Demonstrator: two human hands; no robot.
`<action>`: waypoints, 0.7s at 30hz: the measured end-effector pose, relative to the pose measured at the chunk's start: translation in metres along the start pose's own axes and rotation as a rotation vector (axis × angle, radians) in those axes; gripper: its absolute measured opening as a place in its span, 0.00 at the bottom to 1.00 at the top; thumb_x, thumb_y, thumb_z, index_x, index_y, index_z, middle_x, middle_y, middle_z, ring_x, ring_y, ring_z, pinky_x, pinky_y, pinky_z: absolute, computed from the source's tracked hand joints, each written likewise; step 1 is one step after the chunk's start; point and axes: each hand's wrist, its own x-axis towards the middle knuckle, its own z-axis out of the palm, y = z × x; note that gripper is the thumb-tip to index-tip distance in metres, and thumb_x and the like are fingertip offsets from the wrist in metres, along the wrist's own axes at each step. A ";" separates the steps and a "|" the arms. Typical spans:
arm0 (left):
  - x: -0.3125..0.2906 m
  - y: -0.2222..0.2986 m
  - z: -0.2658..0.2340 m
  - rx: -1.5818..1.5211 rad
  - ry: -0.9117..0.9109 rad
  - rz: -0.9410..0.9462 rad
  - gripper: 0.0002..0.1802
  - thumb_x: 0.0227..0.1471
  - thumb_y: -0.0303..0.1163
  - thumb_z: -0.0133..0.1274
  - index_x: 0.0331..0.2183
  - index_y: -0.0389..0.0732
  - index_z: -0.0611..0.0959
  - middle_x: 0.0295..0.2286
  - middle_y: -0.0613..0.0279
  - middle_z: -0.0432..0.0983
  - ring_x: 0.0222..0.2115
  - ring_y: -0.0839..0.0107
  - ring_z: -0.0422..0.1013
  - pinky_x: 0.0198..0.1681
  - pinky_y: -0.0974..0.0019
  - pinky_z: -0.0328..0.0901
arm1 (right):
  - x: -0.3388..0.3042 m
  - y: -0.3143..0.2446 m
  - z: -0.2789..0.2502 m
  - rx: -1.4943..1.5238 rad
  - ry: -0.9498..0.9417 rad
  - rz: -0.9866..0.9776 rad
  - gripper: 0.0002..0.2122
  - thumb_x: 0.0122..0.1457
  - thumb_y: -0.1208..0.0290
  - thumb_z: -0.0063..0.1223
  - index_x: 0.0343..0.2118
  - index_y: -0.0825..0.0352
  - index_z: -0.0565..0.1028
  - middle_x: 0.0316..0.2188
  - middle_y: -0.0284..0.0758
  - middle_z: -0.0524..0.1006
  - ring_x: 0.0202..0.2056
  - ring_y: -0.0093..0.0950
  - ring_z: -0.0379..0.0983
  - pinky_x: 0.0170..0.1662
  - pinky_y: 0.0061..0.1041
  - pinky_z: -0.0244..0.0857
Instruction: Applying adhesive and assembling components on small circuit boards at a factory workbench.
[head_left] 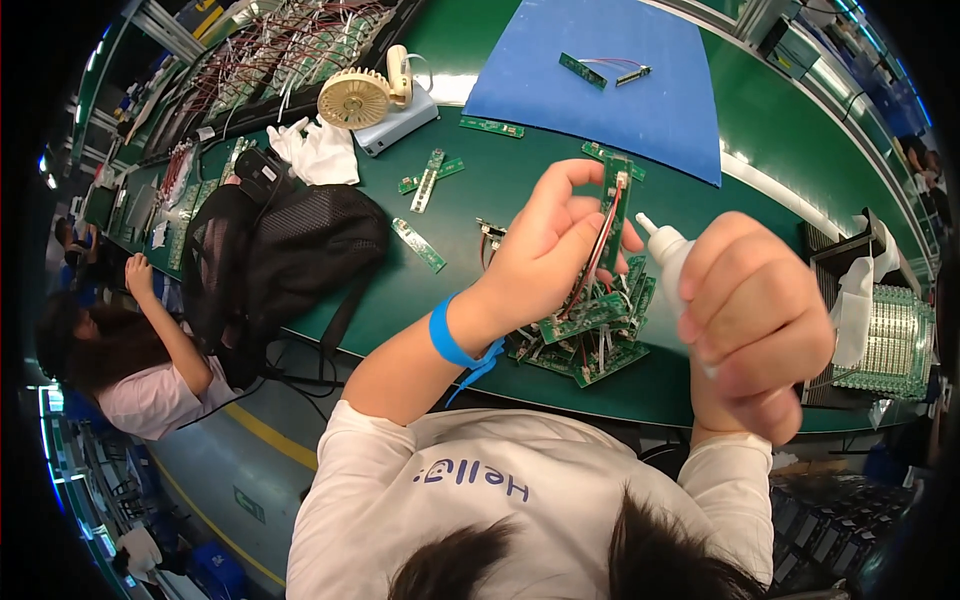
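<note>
In my left hand [540, 250] a narrow green circuit board [618, 190] is gripped upright between thumb and fingers, with red and dark wires running down along it. My right hand [762, 325] is wrapped around a white squeeze bottle [668, 246]. The bottle's thin nozzle points toward the board, with a small gap between them. Below my left hand lies a heap of wired circuit boards [612, 362] on the green table [400, 310]. A blue band [447, 338] circles my left wrist.
Loose boards [418, 245] lie to the left. A blue mat [640, 110] carries a wired board pair [583, 71]. At left are a black mesh bag [300, 235], white gloves [318, 150] and a small fan [356, 98]. Stacked boards [885, 345] stand right. Another person [150, 385] sits left.
</note>
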 end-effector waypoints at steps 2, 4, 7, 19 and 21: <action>-0.006 0.002 -0.003 -0.044 0.007 -0.046 0.19 0.52 0.24 0.36 0.46 0.36 0.55 0.28 0.57 0.72 0.25 0.76 0.69 0.27 0.74 0.65 | -0.004 0.004 0.010 -0.124 -0.044 -0.060 0.10 0.49 0.63 0.43 0.16 0.60 0.68 0.18 0.27 0.67 0.17 0.20 0.63 0.23 0.19 0.56; -0.009 -0.001 -0.002 0.072 -0.018 0.054 0.20 0.50 0.21 0.37 0.46 0.36 0.56 0.29 0.56 0.72 0.26 0.75 0.70 0.28 0.74 0.65 | 0.000 0.007 0.007 -0.112 -0.174 -0.097 0.10 0.50 0.62 0.44 0.18 0.62 0.70 0.18 0.28 0.68 0.17 0.20 0.65 0.23 0.18 0.58; -0.015 0.001 -0.002 0.182 -0.036 0.085 0.21 0.50 0.19 0.37 0.47 0.35 0.55 0.30 0.53 0.73 0.28 0.75 0.70 0.30 0.74 0.65 | 0.000 0.010 0.018 -0.107 -0.177 -0.203 0.12 0.52 0.65 0.40 0.16 0.65 0.68 0.13 0.29 0.63 0.13 0.21 0.61 0.22 0.20 0.61; -0.022 0.001 0.000 0.585 0.029 0.345 0.23 0.43 0.21 0.45 0.44 0.34 0.60 0.12 0.61 0.63 0.11 0.70 0.62 0.16 0.69 0.56 | -0.002 0.010 0.025 -0.174 -0.225 -0.240 0.12 0.51 0.66 0.40 0.15 0.63 0.68 0.13 0.28 0.63 0.15 0.22 0.62 0.22 0.20 0.62; -0.022 0.000 -0.001 0.564 0.001 0.335 0.23 0.43 0.21 0.45 0.43 0.34 0.60 0.11 0.61 0.62 0.10 0.71 0.62 0.15 0.69 0.56 | -0.001 0.009 0.026 -0.182 -0.233 -0.236 0.11 0.51 0.66 0.40 0.15 0.64 0.68 0.13 0.28 0.63 0.15 0.22 0.62 0.22 0.20 0.62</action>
